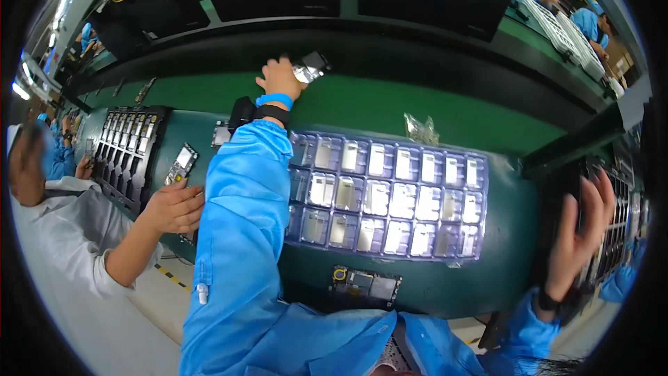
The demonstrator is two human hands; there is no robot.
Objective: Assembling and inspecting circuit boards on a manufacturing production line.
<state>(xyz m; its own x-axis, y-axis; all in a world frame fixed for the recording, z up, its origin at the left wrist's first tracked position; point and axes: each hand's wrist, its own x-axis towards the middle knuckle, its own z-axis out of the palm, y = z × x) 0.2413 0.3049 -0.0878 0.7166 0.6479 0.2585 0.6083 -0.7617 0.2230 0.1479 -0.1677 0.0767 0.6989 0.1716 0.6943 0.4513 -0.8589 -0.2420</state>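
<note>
Over the green bench [511,244], work looks partway: left hand [282,78] at a silver-and-black board [312,66], far side, grip impossible to tell.
Silver pieces [402,202] occupy most of the clear tray [484,198]; a nearer board [365,285] lies untouched. The right hand [586,233], splayed, holds nothing visible. A clear bag [422,129] sits behind the tray; a co-worker's hand [174,209] crowds the left sleeve [240,202].

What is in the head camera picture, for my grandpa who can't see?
A left hand in a blue sleeve reaches across a green table to a shiny flat part. The empty right hand is raised at the right, and a clear tray with rows of silvery pieces lies between. Another person's hand is at the left.
</note>
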